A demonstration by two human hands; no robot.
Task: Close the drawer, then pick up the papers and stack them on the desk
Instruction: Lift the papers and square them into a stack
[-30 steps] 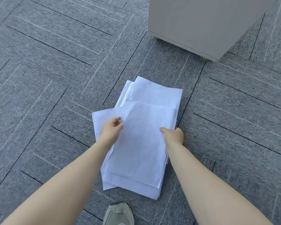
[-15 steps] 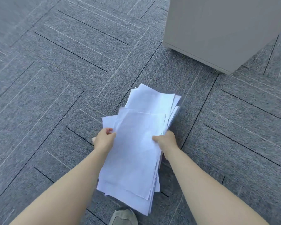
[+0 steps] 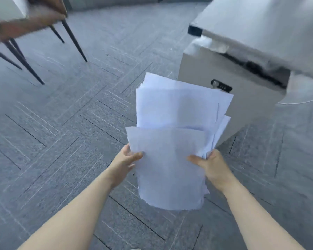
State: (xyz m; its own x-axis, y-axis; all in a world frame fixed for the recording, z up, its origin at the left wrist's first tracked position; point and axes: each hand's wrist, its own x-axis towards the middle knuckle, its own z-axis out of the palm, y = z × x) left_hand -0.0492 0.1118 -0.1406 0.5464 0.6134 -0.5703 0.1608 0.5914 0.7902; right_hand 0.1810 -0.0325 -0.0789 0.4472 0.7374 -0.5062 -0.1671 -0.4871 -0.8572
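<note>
Left hand [image 3: 126,160] pinches the left edge of the papers [image 3: 173,141], thumb on top. Right hand [image 3: 209,164] clamps the right edge, thumb over the top sheet, fingers underneath. Both hands closed on the same bundle.

Papers: held in the air above the carpet [image 3: 61,132], near-centre of view, clear of the floor. Bundle is ragged; far sheets fan out past the near ones, right corners splayed.

Step in hand, as judged: pick-up done, carry to the desk [image 3: 260,24] under way. Desk top sits far right, above the cabinet [image 3: 251,105].

Cabinet: front face with a lock [image 3: 221,86] looks flush, so the drawer reads as closed. Contents not visible. Something pale and crumpled sits on its top under the desk edge; blurred, cannot identify.

Next move calls for: lift the bundle up and right onto the desk top, keep both grips firm so loose far sheets do not slide, then square the edges.

Chair legs [image 3: 72,38] far left, well apart.
</note>
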